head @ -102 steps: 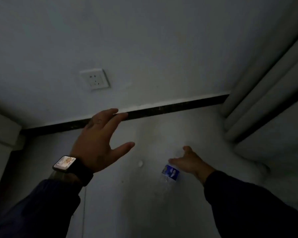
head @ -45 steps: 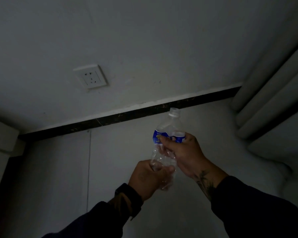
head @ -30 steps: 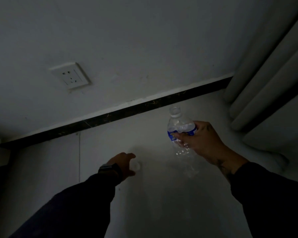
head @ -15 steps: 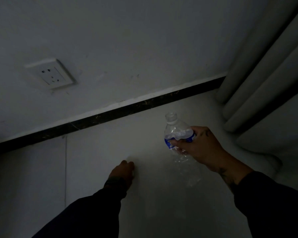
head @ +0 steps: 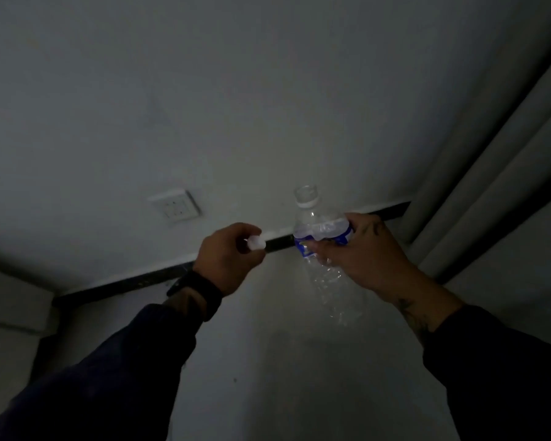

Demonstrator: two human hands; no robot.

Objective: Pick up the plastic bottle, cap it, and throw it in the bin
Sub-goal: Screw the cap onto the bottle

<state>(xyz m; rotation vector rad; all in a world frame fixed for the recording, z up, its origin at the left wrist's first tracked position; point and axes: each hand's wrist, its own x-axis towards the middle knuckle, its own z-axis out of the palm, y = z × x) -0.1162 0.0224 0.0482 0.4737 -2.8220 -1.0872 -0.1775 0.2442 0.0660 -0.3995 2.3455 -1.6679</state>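
Fingers of right hand (head: 365, 254) around uncapped bottle (head: 322, 237), left hand (head: 228, 257) pinching white cap (head: 256, 243) beside it.

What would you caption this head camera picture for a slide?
Right hand grips an uncapped, crumpled plastic bottle while left hand brings the white cap.

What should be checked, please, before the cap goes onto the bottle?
1. Bottle held firmly in right hand: ok.
2. Cap pinched in left hand: ok.
3. Bottle mouth open and unobstructed: ok.
4. Cap lined up over the mouth: not ok; it sits lower and to the left.
5. Cap's open side facing the mouth: cannot tell.
6. Bin in sight: not ok.
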